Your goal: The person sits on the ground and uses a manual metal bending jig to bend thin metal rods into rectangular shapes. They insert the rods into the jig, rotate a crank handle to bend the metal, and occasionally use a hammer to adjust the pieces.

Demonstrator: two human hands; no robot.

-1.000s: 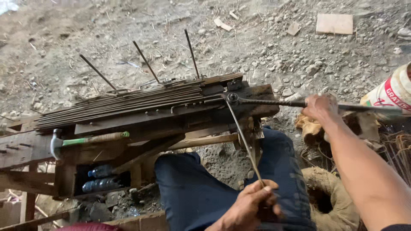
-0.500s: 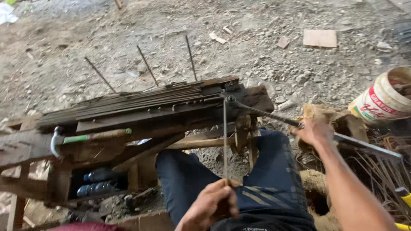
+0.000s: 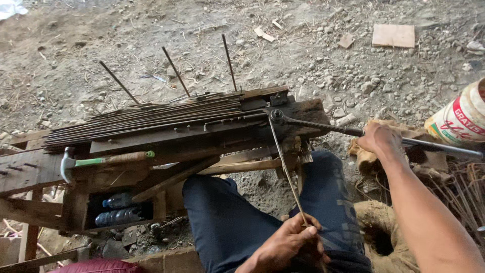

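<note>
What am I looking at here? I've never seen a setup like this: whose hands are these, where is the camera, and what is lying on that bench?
The one view comes from a camera worn on a person's head, looking down at their own two bare hands and their knees in dark blue trousers. In front of them stands a rough wooden bench on gravelly ground. The left hand grips a thin steel rod that runs up to a pivot at the bench's right end. The right hand holds a long ribbed bar lever that reaches the same pivot. A bundle of thin steel rods lies along the bench top, with a few ends sticking up behind. A hammer with a green and wooden handle rests on the front, and plastic bottles sit in a compartment below. A white and red bucket stands at the right.
</note>
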